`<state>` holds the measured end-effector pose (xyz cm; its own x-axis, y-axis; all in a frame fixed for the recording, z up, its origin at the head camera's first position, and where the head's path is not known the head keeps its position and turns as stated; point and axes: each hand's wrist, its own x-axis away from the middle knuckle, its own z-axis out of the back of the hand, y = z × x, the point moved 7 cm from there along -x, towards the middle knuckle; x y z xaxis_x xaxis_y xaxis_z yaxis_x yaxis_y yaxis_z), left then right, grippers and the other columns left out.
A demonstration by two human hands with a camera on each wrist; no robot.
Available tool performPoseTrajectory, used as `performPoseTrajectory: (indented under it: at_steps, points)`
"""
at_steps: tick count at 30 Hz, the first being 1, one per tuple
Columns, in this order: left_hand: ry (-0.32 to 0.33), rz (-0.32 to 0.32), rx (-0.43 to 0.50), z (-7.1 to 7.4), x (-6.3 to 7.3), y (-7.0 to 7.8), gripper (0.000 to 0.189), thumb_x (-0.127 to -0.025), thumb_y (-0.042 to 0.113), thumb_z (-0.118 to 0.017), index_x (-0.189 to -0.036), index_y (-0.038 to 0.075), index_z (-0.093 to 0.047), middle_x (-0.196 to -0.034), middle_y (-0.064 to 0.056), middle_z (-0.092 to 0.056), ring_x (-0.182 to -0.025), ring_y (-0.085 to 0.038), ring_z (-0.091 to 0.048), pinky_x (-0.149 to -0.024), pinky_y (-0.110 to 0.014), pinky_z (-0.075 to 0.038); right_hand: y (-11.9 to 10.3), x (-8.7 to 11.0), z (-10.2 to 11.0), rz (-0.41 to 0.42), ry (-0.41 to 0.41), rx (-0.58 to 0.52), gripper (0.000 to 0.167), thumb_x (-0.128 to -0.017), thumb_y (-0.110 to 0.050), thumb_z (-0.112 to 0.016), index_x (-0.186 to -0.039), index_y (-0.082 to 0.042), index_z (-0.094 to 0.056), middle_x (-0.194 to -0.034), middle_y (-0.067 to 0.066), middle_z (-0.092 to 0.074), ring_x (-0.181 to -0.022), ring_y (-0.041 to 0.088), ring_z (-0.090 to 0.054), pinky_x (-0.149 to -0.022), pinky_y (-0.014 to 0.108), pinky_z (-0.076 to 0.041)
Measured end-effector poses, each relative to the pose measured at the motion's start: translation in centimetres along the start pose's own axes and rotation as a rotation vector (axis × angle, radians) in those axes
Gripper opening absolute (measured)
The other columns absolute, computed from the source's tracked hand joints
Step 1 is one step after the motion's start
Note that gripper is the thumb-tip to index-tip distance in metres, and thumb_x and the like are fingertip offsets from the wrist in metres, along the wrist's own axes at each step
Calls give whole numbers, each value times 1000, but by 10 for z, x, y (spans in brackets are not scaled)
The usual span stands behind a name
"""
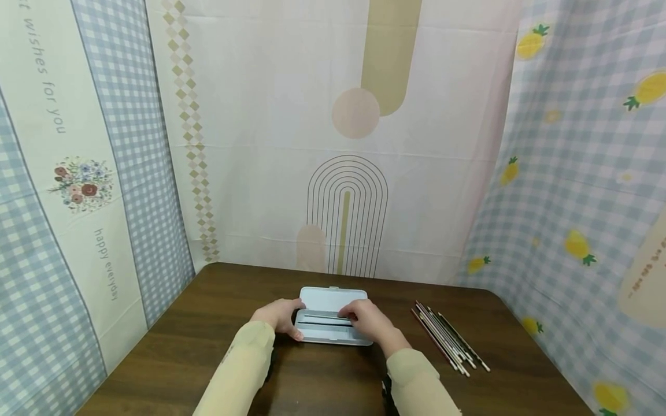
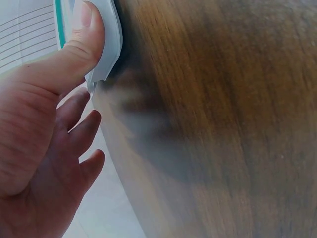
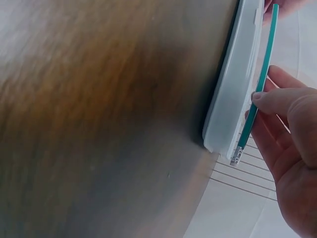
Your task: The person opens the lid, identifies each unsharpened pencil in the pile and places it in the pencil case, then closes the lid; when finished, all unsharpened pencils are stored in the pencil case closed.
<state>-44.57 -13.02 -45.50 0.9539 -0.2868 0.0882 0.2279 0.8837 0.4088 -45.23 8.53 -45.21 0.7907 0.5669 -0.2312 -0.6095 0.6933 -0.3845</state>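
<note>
An open pencil case (image 1: 325, 333), pale blue-white, lies on the table with its lid (image 1: 333, 297) tipped back. My left hand (image 1: 281, 316) grips the case at its left end. In the left wrist view the thumb (image 2: 81, 44) lies over the end of the case, the other fingers spread beyond it. Over the right part of the case, my right hand (image 1: 369, 320) pinches a green pencil (image 3: 265, 67) between thumb and fingers. The pencil lies along the case, its silver ferrule end (image 3: 236, 156) near the case's right end.
To the right of the case, a loose bundle of several pencils (image 1: 448, 338) lies slanted on the dark wooden table (image 1: 234, 294). Patterned cloths (image 1: 260, 115) hang behind the table and along both sides.
</note>
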Motion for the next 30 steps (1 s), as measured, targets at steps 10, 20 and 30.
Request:
performPoseTrajectory:
  at_steps: [10,20,30]
  points:
    - [5,-5,9,1,5,3,82,-74,26,-101,-145,12,-64,-142,-15,-65,-130,-35,-60,-109,-58,-47,-6,-9,-10,-42,-16,10,26,-99,9,-67,-112,-7,-84,-111,4,-79,-111,25,-71,-103,49,-55]
    - [15,-17,17,1,2,4,82,-74,27,-101,-145,13,-64,-142,-15,-65,-131,-35,-60,-110,-59,-46,-12,-12,-11,-79,-21,39,27,-99,10,-66,-111,-7,-84,-111,4,-79,-112,25,-71,-103,49,-55]
    - [8,-12,9,4,5,4,80,-75,28,-100,-145,13,-63,-142,-15,-66,-130,-35,-60,-110,-59,-46,-13,-14,-14,-86,-15,28,27,-99,9,-66,-112,-7,-84,-113,5,-79,-114,26,-70,-105,50,-54]
